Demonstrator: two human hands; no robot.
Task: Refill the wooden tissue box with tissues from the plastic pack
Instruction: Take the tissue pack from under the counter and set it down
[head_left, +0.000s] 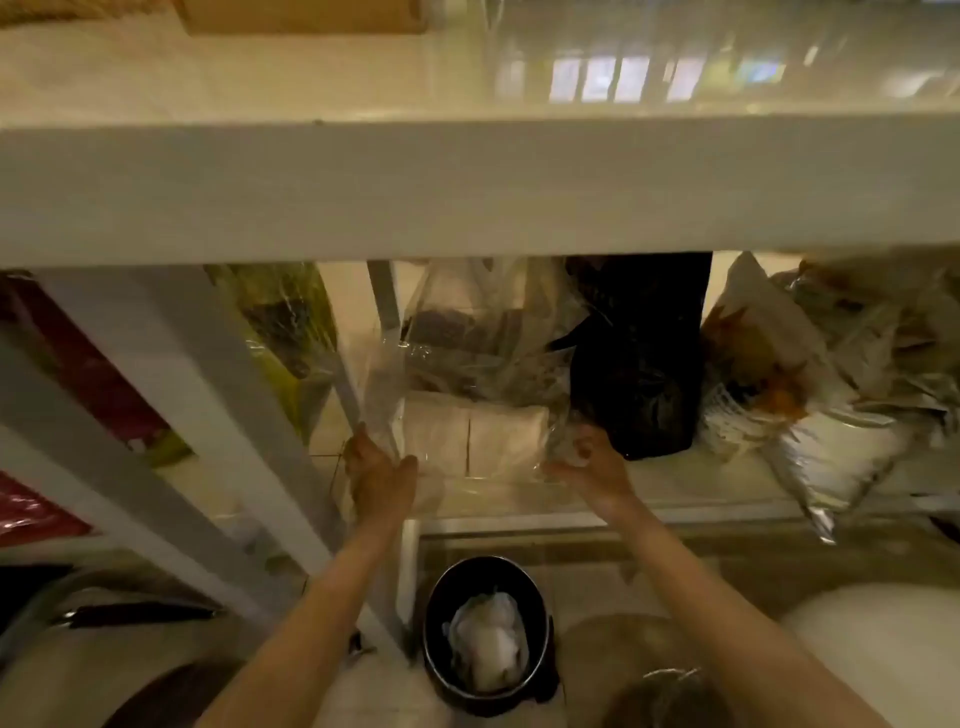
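- left hand (382, 467) grip closed on clear plastic tissue pack (475, 441), left edge.
- right hand (589, 467) grip closed on its right edge.
- pack rested on white shelf (675, 478).

left hand (382, 470) | right hand (589, 467) | both gripping clear plastic pack (475, 441)
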